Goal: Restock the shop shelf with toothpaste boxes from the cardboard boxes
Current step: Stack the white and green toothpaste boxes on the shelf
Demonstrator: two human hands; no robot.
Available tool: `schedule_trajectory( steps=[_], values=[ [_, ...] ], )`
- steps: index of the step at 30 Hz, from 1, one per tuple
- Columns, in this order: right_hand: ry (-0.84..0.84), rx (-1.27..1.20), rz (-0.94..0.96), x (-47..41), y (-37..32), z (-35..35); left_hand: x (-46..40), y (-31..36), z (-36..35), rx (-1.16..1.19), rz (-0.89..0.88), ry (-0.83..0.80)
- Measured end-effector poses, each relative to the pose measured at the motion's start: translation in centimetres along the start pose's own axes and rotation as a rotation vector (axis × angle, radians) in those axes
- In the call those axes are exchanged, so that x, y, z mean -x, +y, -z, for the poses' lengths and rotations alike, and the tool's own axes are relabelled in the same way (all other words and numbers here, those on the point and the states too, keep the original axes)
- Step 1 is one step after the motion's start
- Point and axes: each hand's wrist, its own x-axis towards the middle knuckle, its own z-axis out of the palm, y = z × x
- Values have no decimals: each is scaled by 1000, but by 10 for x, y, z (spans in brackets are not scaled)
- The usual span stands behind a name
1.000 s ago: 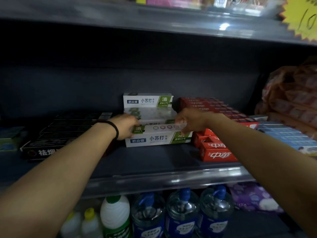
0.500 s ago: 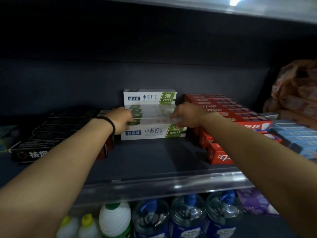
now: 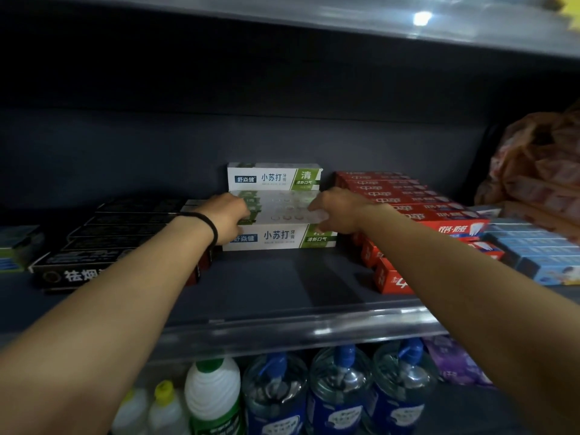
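**Open lane at the shelf front, walled on both sides**

Bare shelf [image 3: 282, 284] runs from the lip at frame centre to the green-and-white toothpaste boxes [image 3: 279, 238]. Black boxes [image 3: 103, 243] close the left, red boxes [image 3: 405, 208] the right. Dark headroom fills the upper frame beneath the upper shelf [image 3: 314, 17].

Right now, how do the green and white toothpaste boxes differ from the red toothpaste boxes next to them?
The green and white boxes are held by both hands; the red boxes lie untouched. The green and white ones form one narrow pile in the middle of the shelf; the red ones spread wider, to the right. Both kinds lie flat, long side towards the front.
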Motion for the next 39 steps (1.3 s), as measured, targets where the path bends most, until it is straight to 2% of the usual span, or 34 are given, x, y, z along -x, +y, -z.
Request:
schedule_trajectory(
  steps=[12, 18, 24, 33, 39],
  values=[
    [108, 16, 131, 99, -74, 34, 108, 46, 38, 44, -156, 103],
    [96, -29, 187, 175, -113, 9, 184, 65, 25, 91, -193, 52],
    [64, -100, 270, 237, -143, -61, 250, 78, -55, 130, -181, -118],
    [-226, -135, 345, 271, -190, -201, 298, 86, -194, 199, -173, -399],
    [-394, -216, 303, 259, -210, -285, 310, 69, -269, 240, -72, -559]
  ],
)
